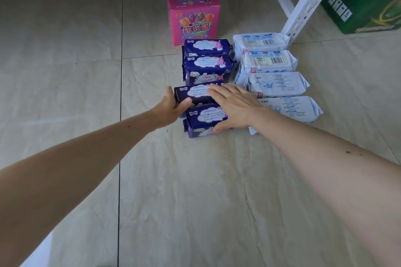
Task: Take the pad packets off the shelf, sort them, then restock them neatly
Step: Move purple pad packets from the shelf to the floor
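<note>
Gripping the left end of the third dark purple plastic pad packet (196,93) with the left hand (173,107), right hand (233,107) lying flat across it, long axis running left-right, just in front of the pink cardboard box (193,12) on the floor.

Two bare forearms are showing in the head view, with no sleeve, watch, bracelet or ring appearing anywhere along them. The left hand (173,106) is showing its thumb side, the right hand (234,106) its back, nails short and unpainted so far as can be told. A small dark mole is sitting on each forearm, the left one midway, the right one with a fainter speck beside it
</note>
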The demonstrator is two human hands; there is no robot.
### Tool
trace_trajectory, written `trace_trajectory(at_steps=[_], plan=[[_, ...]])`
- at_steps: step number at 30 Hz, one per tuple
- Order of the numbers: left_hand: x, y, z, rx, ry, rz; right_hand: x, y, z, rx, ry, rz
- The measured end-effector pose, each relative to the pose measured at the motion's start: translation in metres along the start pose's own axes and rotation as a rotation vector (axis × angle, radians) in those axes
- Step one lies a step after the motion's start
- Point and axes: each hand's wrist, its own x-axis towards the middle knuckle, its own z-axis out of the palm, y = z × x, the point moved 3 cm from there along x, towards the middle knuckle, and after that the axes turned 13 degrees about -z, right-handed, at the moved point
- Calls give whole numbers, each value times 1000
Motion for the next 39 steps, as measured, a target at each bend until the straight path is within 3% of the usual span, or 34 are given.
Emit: trace_trajectory(at_steps=[7, 18, 28, 34, 39], plan=[[8, 16, 24, -28, -109, 79, -13, 6, 0, -99, 77, 87], [16, 33, 32, 88, -140, 32, -13, 17, 6, -98, 90, 132], [22, 29, 23, 74, -1, -12, -15, 18, 0, -61, 112, 124], [-14, 44, -8, 550, 109, -38, -37, 11, -33, -3, 39, 78], [-82, 96, -51, 791, 118, -76, -77, 6, -123, -8, 12, 27]])
